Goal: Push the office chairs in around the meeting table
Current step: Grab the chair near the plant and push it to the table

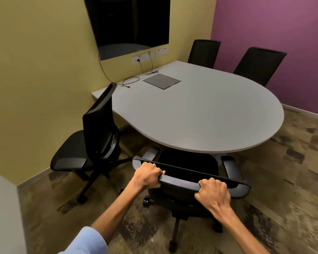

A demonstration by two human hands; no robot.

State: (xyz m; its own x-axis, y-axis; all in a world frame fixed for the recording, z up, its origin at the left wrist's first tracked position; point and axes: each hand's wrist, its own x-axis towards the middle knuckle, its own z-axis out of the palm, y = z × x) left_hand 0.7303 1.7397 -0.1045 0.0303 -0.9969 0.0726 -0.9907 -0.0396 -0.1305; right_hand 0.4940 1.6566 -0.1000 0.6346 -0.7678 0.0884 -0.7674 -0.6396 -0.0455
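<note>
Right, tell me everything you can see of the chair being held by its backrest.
The held chair is a black office chair with a dark seat, grey padded armrests on both sides and a star base on castors. It stands upright on the patterned floor at the rounded end of the grey table, backrest toward the camera, its seat front just under the table edge. The left hand and right hand both grip the top rail of its backrest. Nothing else visibly touches it.

Chair [189, 162] before table [200, 110], another [92, 136] left.
</note>
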